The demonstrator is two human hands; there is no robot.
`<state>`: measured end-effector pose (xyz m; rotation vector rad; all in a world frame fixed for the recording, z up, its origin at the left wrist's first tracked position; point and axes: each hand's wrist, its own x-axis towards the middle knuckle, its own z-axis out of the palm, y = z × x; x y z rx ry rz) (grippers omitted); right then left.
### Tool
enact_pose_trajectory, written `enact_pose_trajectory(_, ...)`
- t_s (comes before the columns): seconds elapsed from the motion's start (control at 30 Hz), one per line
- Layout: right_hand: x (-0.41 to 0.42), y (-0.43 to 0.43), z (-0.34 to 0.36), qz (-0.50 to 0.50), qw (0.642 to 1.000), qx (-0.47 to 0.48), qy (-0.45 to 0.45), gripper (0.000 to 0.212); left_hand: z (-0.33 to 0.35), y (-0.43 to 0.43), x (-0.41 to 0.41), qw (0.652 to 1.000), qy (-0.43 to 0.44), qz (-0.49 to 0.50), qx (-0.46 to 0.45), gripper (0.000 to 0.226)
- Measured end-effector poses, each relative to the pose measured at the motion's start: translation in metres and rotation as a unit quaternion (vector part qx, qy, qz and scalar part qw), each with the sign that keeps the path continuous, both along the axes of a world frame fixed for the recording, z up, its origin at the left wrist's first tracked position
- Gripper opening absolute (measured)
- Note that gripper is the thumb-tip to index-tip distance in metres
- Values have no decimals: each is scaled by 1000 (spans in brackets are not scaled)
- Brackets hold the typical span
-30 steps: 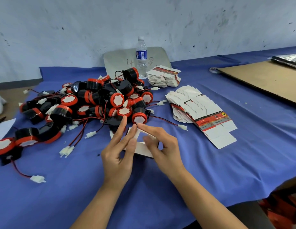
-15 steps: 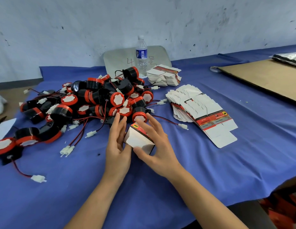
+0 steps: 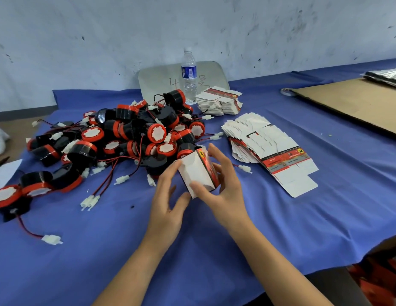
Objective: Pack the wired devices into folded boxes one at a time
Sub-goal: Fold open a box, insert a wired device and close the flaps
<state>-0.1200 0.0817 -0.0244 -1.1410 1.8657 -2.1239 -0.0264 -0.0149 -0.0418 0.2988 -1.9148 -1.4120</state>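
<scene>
Far left: white sheet (image 3: 3, 173) is lying at the cloth's left edge. One stray wired device (image 3: 7, 196) is sitting just beside it, its lead running to a white connector (image 3: 51, 239). Centre-left: pile of wired devices (image 3: 130, 138) is covering the blue cloth (image 3: 325, 217), with black bodies, red rings, white caps and leads tangling. Behind the pile a water bottle (image 3: 189, 74) is standing upright in front of a grey board (image 3: 153, 80) leaning on the wall.

Centre: folded box (image 3: 197, 173) is being held between both hands, just in front of the pile's near edge. It is tilting, white face toward the camera, red printed side facing right. Cannot tell whether a device is inside. The left hand (image 3: 168, 206) is touching the box's left edge with fairly straight fingers, thumb reaching toward the lower corner. The right hand (image 3: 225, 191) is gripping it: thumb pressing on the white face, fingers curling round the red side.

Right of the hands: fan of flat boxes (image 3: 272, 151) is lying spread on the cloth. A tighter stack of flat boxes (image 3: 219, 102) is sitting behind it, near the bottle. Far right: cardboard sheet (image 3: 351, 104) is lying on the cloth, tape roll (image 3: 286, 91) sitting at its left corner, silvery bag (image 3: 385, 76) lying at its far end.
</scene>
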Motion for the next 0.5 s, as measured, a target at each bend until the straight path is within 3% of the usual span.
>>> enact_pose_trajectory(0.13, 0, 1, 3, 64, 996, 3, -54, 72, 4, 4, -1, 995, 28, 10, -90, 62)
enact_pose_trajectory(0.27, 1, 3, 6, 135, 987, 2, -83, 64, 9, 6, -1, 992, 68, 40, -98, 50)
enact_pose_trajectory(0.5, 4, 6, 8, 168, 982, 27, -76, 66, 11, 3, 1, 984, 68, 105, -130, 34)
